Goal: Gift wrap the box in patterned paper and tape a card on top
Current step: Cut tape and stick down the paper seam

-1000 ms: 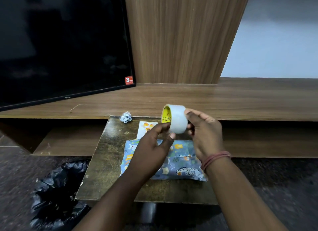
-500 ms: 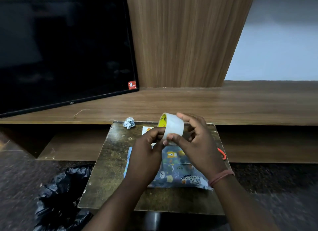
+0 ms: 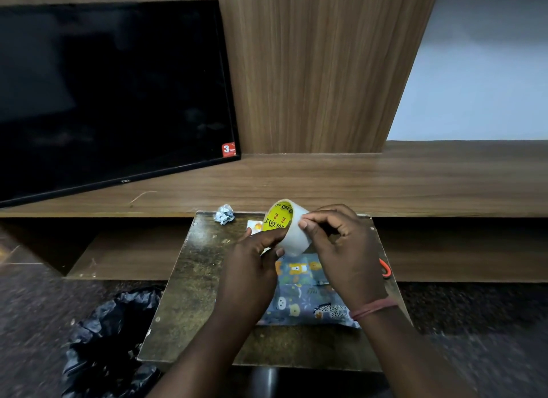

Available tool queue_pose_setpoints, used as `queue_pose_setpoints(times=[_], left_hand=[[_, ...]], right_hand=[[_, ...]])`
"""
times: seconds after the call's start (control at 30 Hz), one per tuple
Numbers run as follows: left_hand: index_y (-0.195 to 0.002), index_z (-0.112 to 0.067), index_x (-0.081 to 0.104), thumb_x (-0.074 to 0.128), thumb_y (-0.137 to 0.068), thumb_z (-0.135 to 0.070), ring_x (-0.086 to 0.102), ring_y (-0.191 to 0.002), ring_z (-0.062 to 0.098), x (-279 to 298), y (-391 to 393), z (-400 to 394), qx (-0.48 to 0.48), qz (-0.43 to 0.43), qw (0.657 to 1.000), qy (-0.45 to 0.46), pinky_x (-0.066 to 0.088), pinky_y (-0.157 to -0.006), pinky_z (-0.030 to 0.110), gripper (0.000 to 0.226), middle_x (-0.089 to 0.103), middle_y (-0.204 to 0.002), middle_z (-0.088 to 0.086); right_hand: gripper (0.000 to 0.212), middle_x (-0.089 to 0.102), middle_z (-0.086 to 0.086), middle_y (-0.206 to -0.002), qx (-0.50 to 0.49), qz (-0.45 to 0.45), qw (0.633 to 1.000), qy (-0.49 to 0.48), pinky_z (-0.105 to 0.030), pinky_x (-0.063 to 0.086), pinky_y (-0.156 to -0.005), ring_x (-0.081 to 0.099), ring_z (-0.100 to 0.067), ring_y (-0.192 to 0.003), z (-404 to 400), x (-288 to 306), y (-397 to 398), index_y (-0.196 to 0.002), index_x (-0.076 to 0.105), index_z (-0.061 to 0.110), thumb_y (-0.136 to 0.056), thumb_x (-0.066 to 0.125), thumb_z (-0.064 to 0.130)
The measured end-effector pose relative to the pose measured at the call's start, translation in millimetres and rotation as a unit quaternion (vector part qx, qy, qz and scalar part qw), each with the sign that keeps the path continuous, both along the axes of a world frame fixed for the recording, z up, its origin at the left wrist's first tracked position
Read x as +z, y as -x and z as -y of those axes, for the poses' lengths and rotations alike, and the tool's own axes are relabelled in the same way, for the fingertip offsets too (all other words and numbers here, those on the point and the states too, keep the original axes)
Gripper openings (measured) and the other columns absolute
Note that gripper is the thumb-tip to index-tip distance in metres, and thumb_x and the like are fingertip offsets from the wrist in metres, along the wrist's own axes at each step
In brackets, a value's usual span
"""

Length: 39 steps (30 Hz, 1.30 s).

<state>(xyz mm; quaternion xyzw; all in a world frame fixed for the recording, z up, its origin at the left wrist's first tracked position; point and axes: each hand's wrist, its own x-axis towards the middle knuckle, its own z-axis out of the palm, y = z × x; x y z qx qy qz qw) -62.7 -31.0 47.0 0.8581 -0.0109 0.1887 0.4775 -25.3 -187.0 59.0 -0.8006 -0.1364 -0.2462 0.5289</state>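
You are holding the tape roll (image 3: pixel 289 228) up over the far half of the small dark tabletop (image 3: pixel 189 282), with both hands on it. Your left hand (image 3: pixel 252 267) is gripping the roll from below and from the left, its fingers (image 3: pixel 268 239) curling round the lower rim beside the yellow printed core. Your right hand (image 3: pixel 347 249) is closing on the roll's outer face, thumb and forefinger pressing together against the tape surface (whether they are pinching a loose end is too small to tell). The wrapped box (image 3: pixel 308 300), in blue paper printed with animals, is lying flat under your hands near the middle of the tabletop, reaching toward its right edge. The card (image 3: pixel 255 226), white with an orange figure, is lying toward the far edge, mostly hidden behind your left hand. A crumpled paper scrap (image 3: pixel 224 214) is sitting at the far left corner, and an orange scissor handle (image 3: pixel 385 269) is peeking out at the right edge. A black bag (image 3: pixel 109 338) is lying on the floor beside the tabletop's left edge.
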Motion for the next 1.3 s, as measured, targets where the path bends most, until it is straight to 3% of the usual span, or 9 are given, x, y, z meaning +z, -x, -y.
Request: queue_pose_setpoints(times=[0.13, 0.23, 0.37, 0.57, 0.73, 0.83, 0.93, 1.13, 1.3], left_hand=[[-0.102, -0.045, 0.063, 0.066, -0.093, -0.023, 0.059, -0.102, -0.007, 2.5, 3.1, 6.0, -0.021, 0.002, 1.000, 0.003, 0.037, -0.117, 0.047, 0.024, 0.062, -0.100, -0.044], [-0.094, -0.029, 0.065, 0.053, -0.096, -0.050, 0.063, -0.087, 0.009, -3.2, -1.2, 9.8, -0.040, 0.000, 0.999, -0.037, 0.019, -0.126, 0.037, 0.025, 0.069, -0.085, -0.014], [-0.091, -0.021, 0.070, 0.051, -0.097, -0.042, 0.060, -0.095, 0.025, -2.7, -6.1, 3.1, -0.020, -0.017, 0.996, -0.086, 0.013, -0.121, 0.015, 0.029, 0.068, -0.075, 0.000], [-0.093, -0.031, 0.069, 0.059, -0.095, -0.036, 0.062, -0.087, -0.002, 8.7, -10.2, -13.0, -0.028, -0.059, 0.996, -0.062, 0.006, -0.128, 0.049, 0.011, 0.067, -0.083, -0.018], [-0.085, -0.032, 0.061, 0.059, -0.102, -0.021, 0.066, -0.084, 0.008, 13.1, -12.1, -22.6, -0.043, -0.130, 0.989, -0.059, -0.001, -0.126, 0.053, 0.021, 0.065, -0.079, -0.012], [-0.089, -0.028, 0.065, 0.061, -0.101, -0.021, 0.063, -0.076, 0.001, 9.0, -13.0, -23.5, -0.034, -0.132, 0.990, -0.020, 0.019, -0.122, 0.061, 0.015, 0.066, -0.076, -0.013], [-0.101, -0.034, 0.061, 0.072, -0.092, -0.025, 0.062, -0.096, 0.016, -3.1, -12.8, -15.8, 0.043, -0.085, 0.995, -0.003, 0.051, -0.093, 0.053, 0.016, 0.066, -0.098, -0.011], [-0.097, -0.025, 0.069, 0.069, -0.097, -0.024, 0.069, -0.083, 0.005, 3.4, -4.5, 11.7, 0.050, -0.088, 0.990, 0.102, 0.052, -0.074, 0.029, 0.002, 0.072, -0.091, -0.013], [-0.098, -0.013, 0.076, 0.060, -0.101, -0.043, 0.068, -0.083, 0.026, 10.8, -2.5, 9.5, -0.007, -0.187, 0.959, 0.211, 0.056, -0.089, 0.051, 0.034, 0.070, -0.101, 0.026]], right_hand=[[0.007, 0.067, 0.012, -0.090, -0.002, -0.009, 1.000, 0.007, -0.019, 0.051, -0.075, 0.066, -0.006, -0.086, -2.2, -2.4, 1.1, -0.086, 0.074, 0.017, -0.090, 0.073, 0.011], [0.010, 0.066, 0.013, -0.088, 0.014, -0.022, 1.000, 0.016, -0.016, 0.048, -0.074, 0.066, -0.007, -0.086, -7.8, -2.8, 3.9, -0.084, 0.073, 0.017, -0.090, 0.071, 0.010], [0.014, 0.068, 0.013, -0.078, 0.008, -0.099, 0.995, -0.014, -0.017, 0.049, -0.068, 0.066, -0.005, -0.075, -9.1, -3.0, 3.6, -0.081, 0.070, 0.019, -0.091, 0.069, 0.010], [0.021, 0.070, -0.001, -0.070, 0.056, -0.259, 0.956, -0.125, -0.022, 0.050, -0.058, 0.062, -0.013, -0.057, -2.3, 6.2, -2.1, -0.081, 0.066, 0.008, -0.100, 0.058, 0.007], [0.021, 0.073, -0.006, -0.076, 0.086, -0.312, 0.928, -0.186, -0.019, 0.041, -0.052, 0.055, -0.004, -0.054, 3.2, 10.6, -3.9, -0.084, 0.064, 0.007, -0.102, 0.054, 0.004], [0.015, 0.074, -0.009, -0.080, 0.095, -0.299, 0.932, -0.182, -0.010, 0.042, -0.055, 0.058, 0.003, -0.051, 1.0, 12.7, -1.1, -0.089, 0.065, 0.005, -0.101, 0.056, 0.004], [0.014, 0.076, -0.002, -0.078, 0.056, -0.240, 0.961, -0.126, -0.022, 0.049, -0.073, 0.067, -0.002, -0.067, -3.7, 8.3, 0.0, -0.086, 0.066, 0.011, -0.098, 0.060, 0.007], [0.016, 0.073, 0.008, -0.077, -0.018, -0.164, 0.986, -0.029, -0.035, 0.056, -0.080, 0.069, -0.005, -0.076, -11.8, 4.5, 3.1, -0.081, 0.066, 0.022, -0.094, 0.064, 0.012], [0.017, 0.069, 0.005, -0.078, -0.001, -0.088, 0.987, 0.135, -0.041, 0.052, -0.070, 0.062, -0.017, -0.079, -14.5, 8.2, 7.7, -0.082, 0.064, 0.018, -0.088, 0.061, 0.003]])
